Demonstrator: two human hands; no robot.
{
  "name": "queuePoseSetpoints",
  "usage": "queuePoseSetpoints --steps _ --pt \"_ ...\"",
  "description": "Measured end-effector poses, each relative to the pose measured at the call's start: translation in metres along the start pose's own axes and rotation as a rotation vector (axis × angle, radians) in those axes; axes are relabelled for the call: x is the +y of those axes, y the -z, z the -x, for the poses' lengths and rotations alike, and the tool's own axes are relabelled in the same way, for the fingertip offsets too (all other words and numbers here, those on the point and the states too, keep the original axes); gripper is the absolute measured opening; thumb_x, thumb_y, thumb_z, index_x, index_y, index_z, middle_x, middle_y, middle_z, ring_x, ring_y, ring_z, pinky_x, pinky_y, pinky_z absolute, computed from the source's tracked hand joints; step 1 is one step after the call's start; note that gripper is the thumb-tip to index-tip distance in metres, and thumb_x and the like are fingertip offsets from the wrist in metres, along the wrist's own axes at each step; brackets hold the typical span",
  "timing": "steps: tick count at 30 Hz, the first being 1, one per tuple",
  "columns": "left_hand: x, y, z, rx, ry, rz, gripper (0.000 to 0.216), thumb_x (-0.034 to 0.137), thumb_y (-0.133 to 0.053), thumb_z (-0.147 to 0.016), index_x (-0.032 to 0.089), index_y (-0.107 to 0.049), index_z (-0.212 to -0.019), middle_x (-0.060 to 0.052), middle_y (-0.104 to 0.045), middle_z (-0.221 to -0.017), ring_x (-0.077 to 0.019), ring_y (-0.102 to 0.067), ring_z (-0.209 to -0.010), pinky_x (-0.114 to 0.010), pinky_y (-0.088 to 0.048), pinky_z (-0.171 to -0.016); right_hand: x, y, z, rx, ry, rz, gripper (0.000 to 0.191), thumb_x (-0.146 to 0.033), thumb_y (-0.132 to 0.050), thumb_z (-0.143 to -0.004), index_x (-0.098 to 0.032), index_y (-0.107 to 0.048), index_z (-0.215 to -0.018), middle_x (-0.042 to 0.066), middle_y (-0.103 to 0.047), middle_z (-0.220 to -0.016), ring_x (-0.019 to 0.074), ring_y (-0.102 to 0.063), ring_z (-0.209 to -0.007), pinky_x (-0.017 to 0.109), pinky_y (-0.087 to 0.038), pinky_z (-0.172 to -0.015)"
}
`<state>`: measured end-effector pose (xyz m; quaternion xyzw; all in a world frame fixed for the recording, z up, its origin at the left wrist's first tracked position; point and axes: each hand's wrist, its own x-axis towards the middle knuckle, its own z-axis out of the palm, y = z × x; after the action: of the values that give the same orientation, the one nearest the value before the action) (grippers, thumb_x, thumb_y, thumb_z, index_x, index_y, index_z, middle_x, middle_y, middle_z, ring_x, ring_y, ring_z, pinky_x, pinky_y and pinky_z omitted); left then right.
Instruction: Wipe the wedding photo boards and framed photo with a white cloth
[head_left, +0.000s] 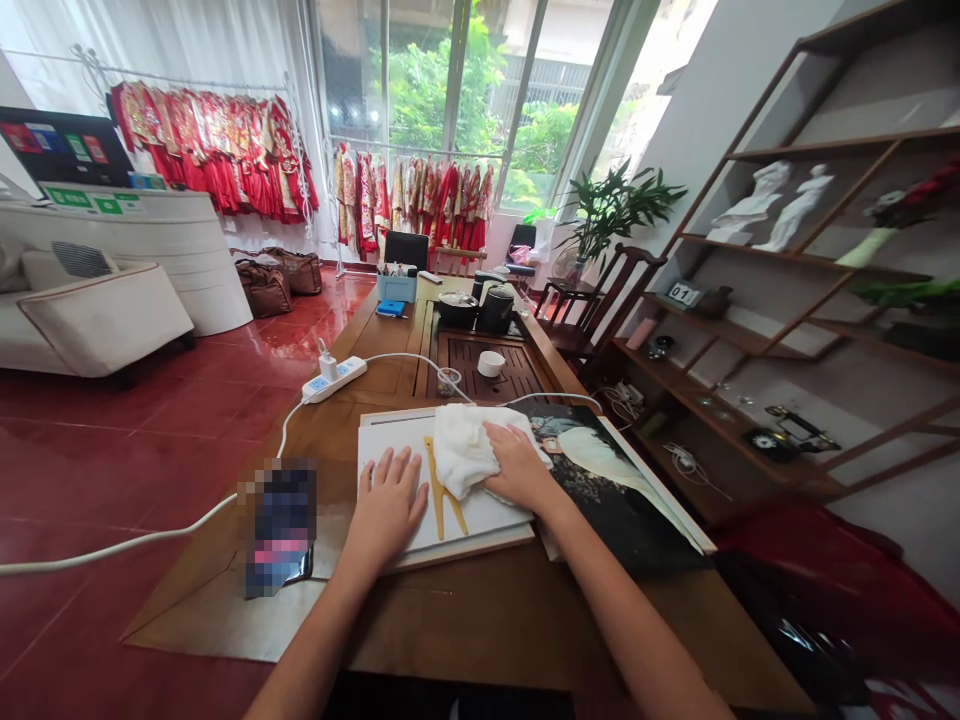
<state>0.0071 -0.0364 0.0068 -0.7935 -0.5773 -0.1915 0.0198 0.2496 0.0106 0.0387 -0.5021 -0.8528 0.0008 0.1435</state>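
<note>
forearms (626,600) nearest. left hand (391,492) on white board (401,430): fingers spread, released. right hand (519,468): fingers atop white cloth (461,450), grip unclear. yellow sticks (435,487) between hands; phone (279,530) left of left fingers, dark photo (622,510) right of right.

One cloth (465,455), one white cup (491,364), one power strip (335,380), two statuettes (801,205).

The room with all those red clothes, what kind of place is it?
Perhaps a costume shop or photo studio: red-and-gold garments hang on racks, a large picture lies on the wooden table, and a curved white counter stands at the left.
</note>
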Motion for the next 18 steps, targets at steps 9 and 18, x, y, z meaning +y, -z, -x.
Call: queuePoseSetpoints --steps 9,18 --pt "0.000 -0.001 0.000 0.000 0.004 -0.002 0.044 0.040 -0.033 -0.094 0.028 -0.048 -0.134 -0.002 -0.043 -0.147 -0.0257 -0.031 -0.138 -0.048 -0.024 -0.112 -0.022 0.012 0.058 -0.041 0.037 -0.019 0.062 -0.032 -0.057 -0.070 -0.020 -0.053 -0.131 0.012 -0.050 -0.138 0.0307 -0.037 -0.132 0.051 -0.020 -0.109" --pt "-0.001 -0.001 0.000 -0.005 0.000 0.001 0.044 0.040 -0.031 -0.095 0.027 -0.047 -0.134 -0.002 -0.042 -0.147 -0.0260 -0.031 -0.138 -0.049 -0.024 -0.112 -0.023 0.011 0.056 -0.050 -0.006 0.022 0.062 -0.034 -0.057 -0.073 -0.019 -0.052 -0.132 0.013 -0.050 -0.138 0.0305 -0.039 -0.131 0.049 -0.022 -0.109"
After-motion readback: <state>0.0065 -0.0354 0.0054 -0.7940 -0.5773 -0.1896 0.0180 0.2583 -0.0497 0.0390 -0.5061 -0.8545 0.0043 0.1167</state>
